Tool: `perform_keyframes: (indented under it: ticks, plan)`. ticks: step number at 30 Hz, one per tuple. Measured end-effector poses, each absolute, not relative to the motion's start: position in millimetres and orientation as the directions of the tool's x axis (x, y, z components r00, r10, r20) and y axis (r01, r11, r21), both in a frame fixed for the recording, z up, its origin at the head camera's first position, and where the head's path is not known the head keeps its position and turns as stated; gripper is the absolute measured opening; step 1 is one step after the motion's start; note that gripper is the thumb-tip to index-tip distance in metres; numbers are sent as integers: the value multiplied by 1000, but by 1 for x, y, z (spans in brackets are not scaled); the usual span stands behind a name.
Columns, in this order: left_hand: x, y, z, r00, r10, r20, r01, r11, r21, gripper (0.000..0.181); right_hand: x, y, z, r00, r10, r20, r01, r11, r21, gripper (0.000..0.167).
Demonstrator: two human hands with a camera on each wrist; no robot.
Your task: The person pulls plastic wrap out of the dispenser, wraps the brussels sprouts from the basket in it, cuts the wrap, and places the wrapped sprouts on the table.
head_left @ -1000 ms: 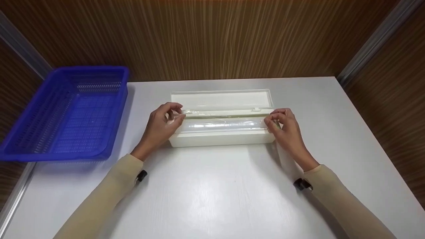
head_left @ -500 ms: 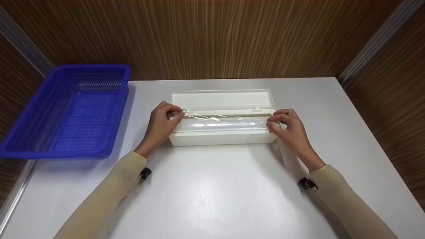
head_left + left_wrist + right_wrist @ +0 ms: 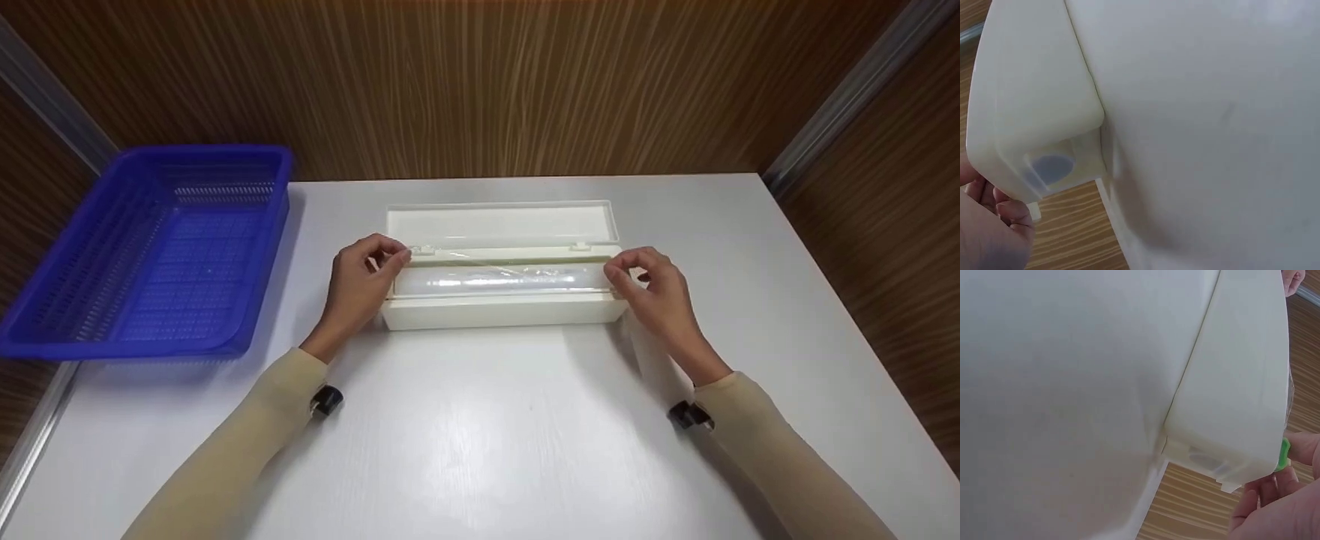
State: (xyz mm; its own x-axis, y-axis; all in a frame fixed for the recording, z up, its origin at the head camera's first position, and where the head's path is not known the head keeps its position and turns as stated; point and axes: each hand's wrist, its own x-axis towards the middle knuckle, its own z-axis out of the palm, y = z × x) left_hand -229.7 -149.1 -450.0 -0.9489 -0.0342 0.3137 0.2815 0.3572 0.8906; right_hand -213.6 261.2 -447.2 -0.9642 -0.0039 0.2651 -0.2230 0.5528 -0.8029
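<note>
A cream-white cling film dispenser (image 3: 502, 313) lies on the table, its lid (image 3: 499, 223) folded back behind it. Inside sits a roll of clear cling film (image 3: 487, 280). At the left end, my left hand (image 3: 361, 276) pinches the film's loose edge between thumb and index finger. From there a thin crease of film slants down across the roll. My right hand (image 3: 654, 298) pinches at the right end, where the film meets the box; its grip is partly hidden. The right wrist view shows a small green piece (image 3: 1283, 454) beside these fingertips, at the dispenser's corner.
A blue plastic basket (image 3: 199, 277) with perforated sides stands on the left of the white table (image 3: 480, 435). Wood-grain panels (image 3: 480, 90) rise behind the table and on both sides. A small black device (image 3: 326, 401) is strapped at each wrist.
The right hand has shifted slightly outward to the right. Loose film between the hands has settled lower, from a rumpled strip to a thin slanting crease. Dispenser and basket stay in place.
</note>
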Motion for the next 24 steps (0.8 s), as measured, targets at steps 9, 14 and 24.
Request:
perform_keyframes:
  ticks: [9, 14, 24]
  plan:
    - [-229, -148, -452, -944, -62, 324, 290, 312, 905, 7, -212, 263, -445, -958, 3, 288, -245, 515, -821, 19]
    - [-229, -149, -453, -937, -72, 341, 304, 310, 901, 9, -217, 260, -446, -945, 20, 327, -275, 493, -825, 14]
    - [-230, -147, -453, -926, -97, 365, 327, 275, 904, 7, -220, 257, -440, -936, 29, 351, -287, 515, -808, 15]
